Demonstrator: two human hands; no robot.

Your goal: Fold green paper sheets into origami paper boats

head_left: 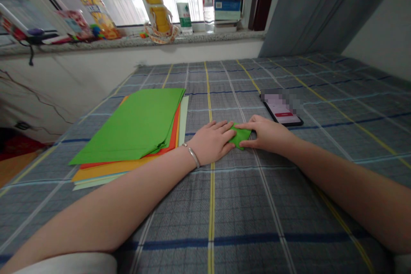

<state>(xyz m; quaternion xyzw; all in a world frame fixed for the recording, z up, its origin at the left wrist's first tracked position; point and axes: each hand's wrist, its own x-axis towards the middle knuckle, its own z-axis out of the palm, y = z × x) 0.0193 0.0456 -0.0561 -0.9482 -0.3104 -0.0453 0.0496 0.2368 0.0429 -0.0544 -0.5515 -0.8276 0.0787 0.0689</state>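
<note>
A small folded piece of green paper (240, 137) lies on the plaid cloth between my hands. My left hand (213, 140) rests flat with its fingers stretched out, the fingertips over the paper's left side. On the right, my right hand (265, 133) pinches the paper's edge between thumb and fingers. Part of the paper is hidden under the fingers, so its full shape cannot be made out. Beside my left forearm sits a stack of coloured sheets (135, 122), bright green on top, with orange, yellow and pale ones showing beneath.
A phone (281, 109) lies on the plaid cloth (180, 222) beyond my right hand. Along the windowsill (128, 43) stand a yellow drink bottle (96, 6), two clear bottles, a yellow container (159, 13) and stacked boxes (227, 4). A grey curtain (308, 8) hangs at the right.
</note>
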